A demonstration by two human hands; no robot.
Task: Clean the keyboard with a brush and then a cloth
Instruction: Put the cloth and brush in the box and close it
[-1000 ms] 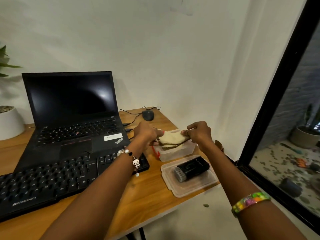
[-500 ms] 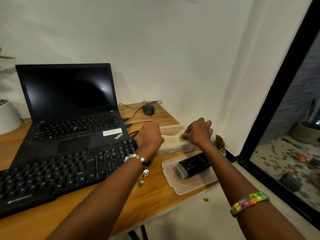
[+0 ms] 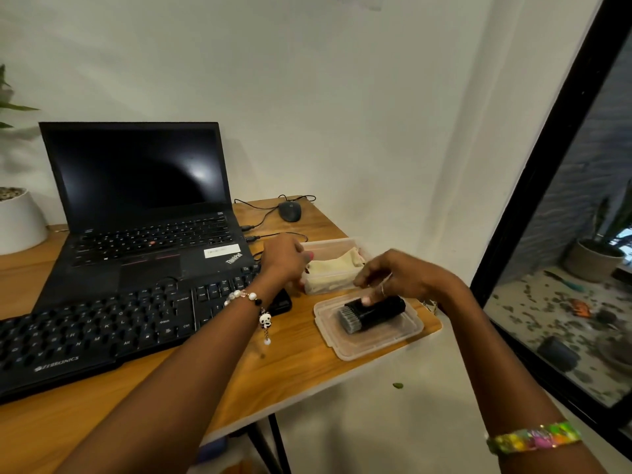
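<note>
Black laptop (image 3: 143, 213) sits open on the wooden bench (image 3: 297, 364), screen dark; wired mouse (image 3: 290, 211) behind it; white plant pot (image 3: 18, 218) far left.

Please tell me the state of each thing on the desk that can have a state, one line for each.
laptop: lid open, screen dark.
cloth: crumpled inside the container.
container: lid off.
brush: lying in the lid.
left hand: touches the container.
right hand: reaching onto the brush, not clearly gripping.
</note>
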